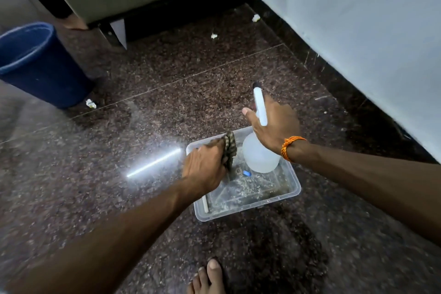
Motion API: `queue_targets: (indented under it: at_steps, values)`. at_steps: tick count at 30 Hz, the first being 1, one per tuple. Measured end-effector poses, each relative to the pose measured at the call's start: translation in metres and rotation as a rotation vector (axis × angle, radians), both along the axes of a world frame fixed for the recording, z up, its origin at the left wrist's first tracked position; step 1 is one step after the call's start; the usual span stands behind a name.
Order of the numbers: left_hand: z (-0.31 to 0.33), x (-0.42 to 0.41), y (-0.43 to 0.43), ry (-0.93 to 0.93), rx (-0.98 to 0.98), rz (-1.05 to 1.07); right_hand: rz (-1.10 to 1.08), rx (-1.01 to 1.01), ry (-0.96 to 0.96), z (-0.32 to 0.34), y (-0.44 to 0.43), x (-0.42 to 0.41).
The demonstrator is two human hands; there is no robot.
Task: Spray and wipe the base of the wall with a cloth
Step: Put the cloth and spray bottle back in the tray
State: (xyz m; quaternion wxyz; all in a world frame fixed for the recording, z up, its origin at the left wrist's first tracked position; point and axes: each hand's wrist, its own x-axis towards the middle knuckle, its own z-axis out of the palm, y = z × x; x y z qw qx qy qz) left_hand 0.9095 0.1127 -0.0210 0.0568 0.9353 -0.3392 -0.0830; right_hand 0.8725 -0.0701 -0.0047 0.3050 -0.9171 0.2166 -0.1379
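My right hand (274,124) has one spray bottle (260,155), my left hand (205,164) one cloth (230,148); below them one tub (286,196); beyond, one bucket (40,64), maybe three scraps (214,36).

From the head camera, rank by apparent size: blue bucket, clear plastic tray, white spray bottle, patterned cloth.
Clear plastic tray and blue bucket: alike; bucket cropped, farther.
White spray bottle.
Patterned cloth, partly hidden.

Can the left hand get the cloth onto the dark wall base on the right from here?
Probably not directly. The left hand grips the cloth over the tray, and the right hand with the spray bottle lies between it and the wall base. Moving the right arm aside should open the way.
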Motion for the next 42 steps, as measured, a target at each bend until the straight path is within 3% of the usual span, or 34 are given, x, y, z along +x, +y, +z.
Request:
queue_targets:
  at_steps: [3, 9, 15, 23, 28, 32, 39, 42]
  values:
    - [-0.024, -0.013, 0.005, 0.015, 0.115, -0.022, -0.029, -0.016, 0.0, -0.018, -0.001, -0.002]
    - [-0.068, -0.011, 0.009, 0.134, 0.146, -0.037, -0.055, 0.017, -0.018, -0.033, 0.001, -0.005]
    - [-0.086, -0.028, -0.007, 0.286, 0.277, -0.175, 0.043, 0.015, 0.196, -0.035, -0.007, -0.023]
    - [-0.076, -0.022, 0.01, 0.37, -0.044, -0.064, 0.185, 0.029, 0.457, -0.04, -0.029, -0.03]
    - [-0.069, -0.019, 0.026, 0.004, -0.165, 0.234, 0.04, -0.022, 0.455, -0.047, -0.034, -0.032]
    - [-0.071, 0.001, 0.041, 0.234, -0.172, 0.621, 0.001, 0.014, 0.599, -0.05, -0.042, -0.028]
    - [-0.063, 0.022, 0.043, 0.318, -0.218, 0.846, 0.002, 0.151, 0.7, -0.059, -0.055, -0.017]
    - [-0.052, 0.037, 0.033, 0.272, -0.205, 0.861, -0.023, 0.196, 0.712, -0.057, -0.055, -0.016]
